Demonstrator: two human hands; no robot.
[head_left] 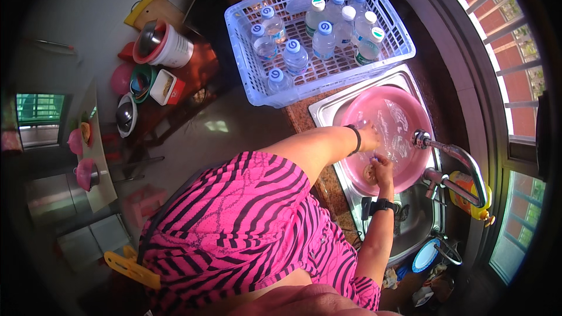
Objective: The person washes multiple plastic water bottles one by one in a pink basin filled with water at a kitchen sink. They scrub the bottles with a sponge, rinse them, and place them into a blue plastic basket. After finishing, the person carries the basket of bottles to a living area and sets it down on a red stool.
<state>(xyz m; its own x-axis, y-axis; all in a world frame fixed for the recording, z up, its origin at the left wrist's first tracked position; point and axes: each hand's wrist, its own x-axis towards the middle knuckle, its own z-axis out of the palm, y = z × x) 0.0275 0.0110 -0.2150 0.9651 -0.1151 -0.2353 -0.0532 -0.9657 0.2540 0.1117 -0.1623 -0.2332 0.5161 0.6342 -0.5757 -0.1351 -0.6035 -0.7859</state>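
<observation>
A pink plastic basin [417, 101] of water stands in one bowl of a stainless-steel sink [408, 77]. My left hand [370, 136], with a black band at the wrist, is in the basin around what looks like a clear plastic bottle [362, 123], largely hidden by my fingers. Close beside it, my right hand [383, 170] pinches a small blue-purple piece [373, 158], perhaps the bottle's cap. A round tan object [369, 175], too unclear to name, shows beside my right hand. Ripples and glare blur the basin's contents. A black strap device [381, 205] circles my right wrist.
A light-blue plastic crate [276, 98] beside the sink holds several capped clear bottles [324, 46]. The chrome faucet [470, 158] reaches over the basin. A yellow jug [467, 193] stands behind it. A blue-rimmed plate [426, 255] lies past the second bowl.
</observation>
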